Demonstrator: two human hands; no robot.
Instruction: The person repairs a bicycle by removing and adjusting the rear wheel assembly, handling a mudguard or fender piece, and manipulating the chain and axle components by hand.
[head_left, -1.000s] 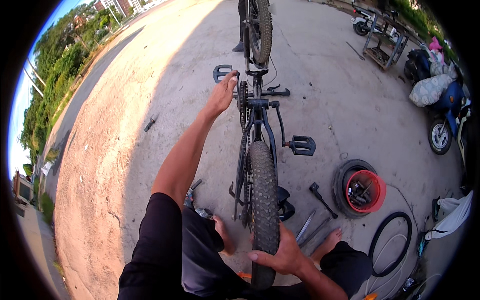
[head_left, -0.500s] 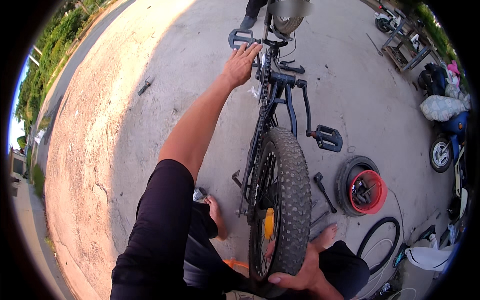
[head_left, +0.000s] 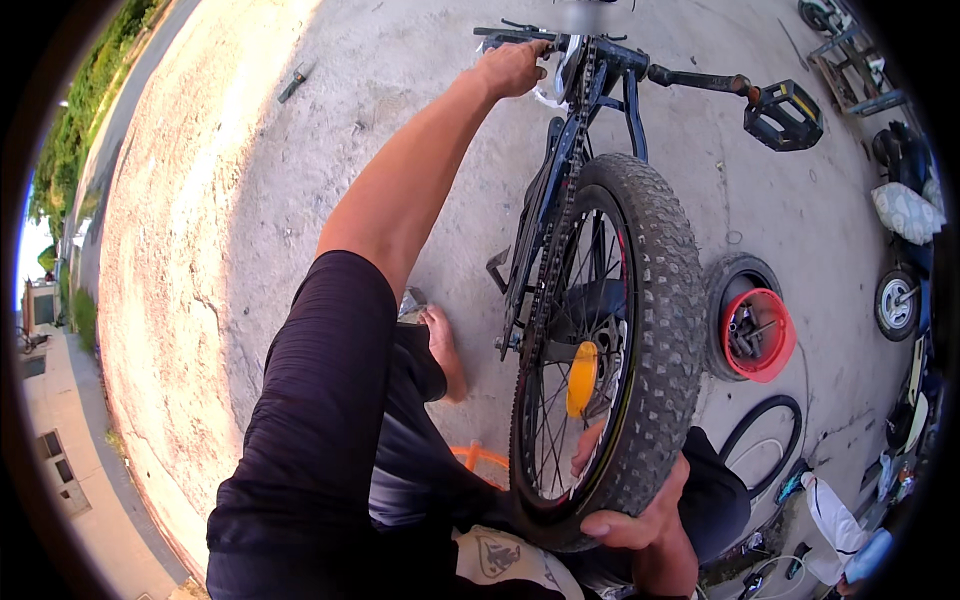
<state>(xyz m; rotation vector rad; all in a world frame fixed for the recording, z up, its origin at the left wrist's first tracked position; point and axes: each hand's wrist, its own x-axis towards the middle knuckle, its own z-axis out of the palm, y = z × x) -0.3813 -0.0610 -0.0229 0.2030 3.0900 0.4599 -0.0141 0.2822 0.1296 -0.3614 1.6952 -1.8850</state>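
A black bicycle stands upside-down or tipped toward me, its knobby rear tyre (head_left: 672,330) close to my lap. My right hand (head_left: 650,520) wraps around the bottom of this tyre, thumb on the tread and fingers partly hidden behind the spokes. An orange reflector (head_left: 582,380) sits among the spokes. The chain (head_left: 560,230) runs along the left side of the wheel. At the far end, my left hand (head_left: 512,68) has its fingers curled at the left pedal (head_left: 500,38), beside the chainring. The right pedal (head_left: 783,115) sticks out to the right on its crank arm (head_left: 700,78).
A red bowl (head_left: 780,345) of metal parts rests on a tyre (head_left: 735,270) at right. An inner tube (head_left: 765,440) lies nearer. A small dark tool (head_left: 292,83) is on the ground far left. A parked scooter wheel (head_left: 897,303) and white bag (head_left: 905,212) stand right.
The rear wheel has come up closer to me and shifted right. The right crank has swung outward. My left hand went from flat fingers to curled ones; my right hand stays on the tyre.
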